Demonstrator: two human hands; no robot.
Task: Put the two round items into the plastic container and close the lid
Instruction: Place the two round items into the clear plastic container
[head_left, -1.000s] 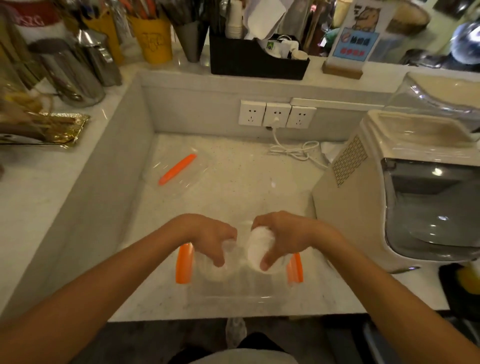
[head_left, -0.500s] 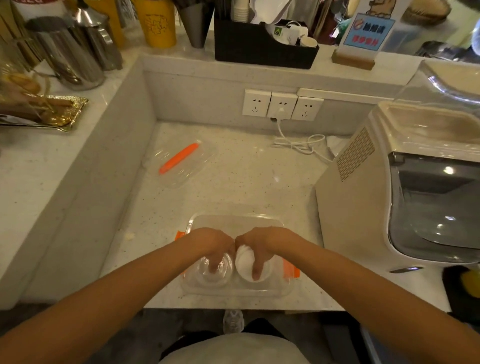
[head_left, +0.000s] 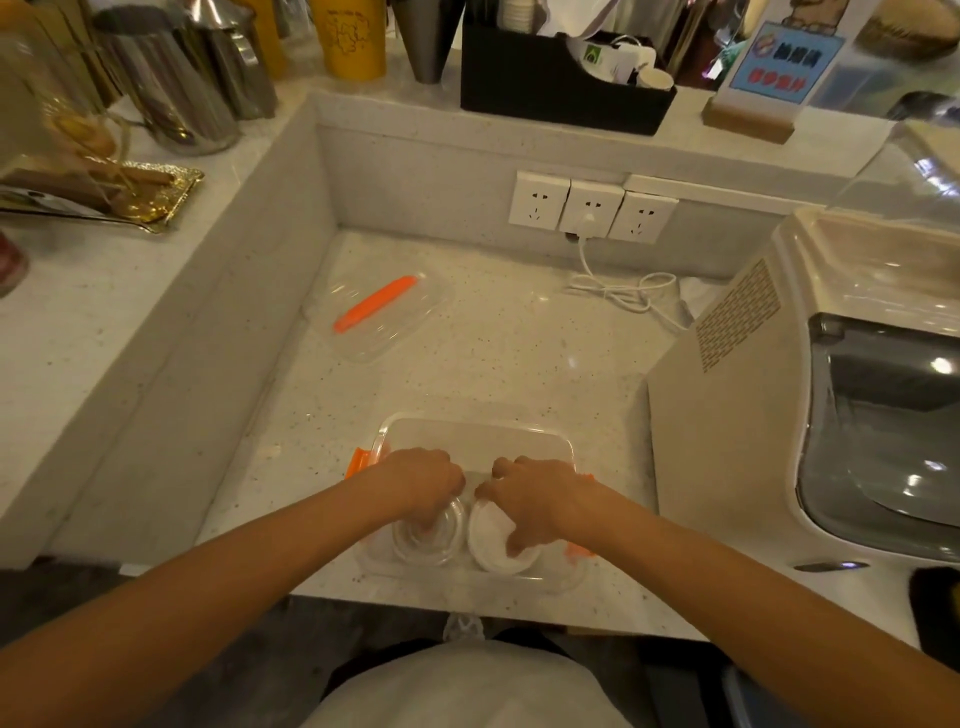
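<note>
Both round items are already sitting inside the clear plastic container (head_left: 478, 441), which is parked at the 6 o'clock edge of the speckled counter (head_left: 519, 353). The clear round tub (head_left: 434, 538) is being pinched from above by the left hand (head_left: 415, 480), fingers narrowed onto it. The white round tub (head_left: 496, 540) is gripped the same way by the right hand (head_left: 535, 501), with 1 fingertip laid across its top. The 2 tubs sit side by side, touching or nearly so; it can't be told which.

The lid (head_left: 382, 317), clear with an orange strip, is lying well apart at roughly 11 o'clock from the container, so the closing step hasn't been started.

Stuff that could go wrong from here, as a guess:

- The container is very near the counter's front edge. If it gets nudged toward 6 o'clock while the lid is reached for, it could be tipped off.
- If a tub is left tilted or riding on its neighbour, the lid probably won't seat flat.
- The orange clips (head_left: 358, 462) at 9 and 3 o'clock could be trapped under the lid rim if they aren't folded out first.
- The white power cord (head_left: 623, 291) at 1 o'clock looks well out of the reach path, so it's likely no issue.
</note>
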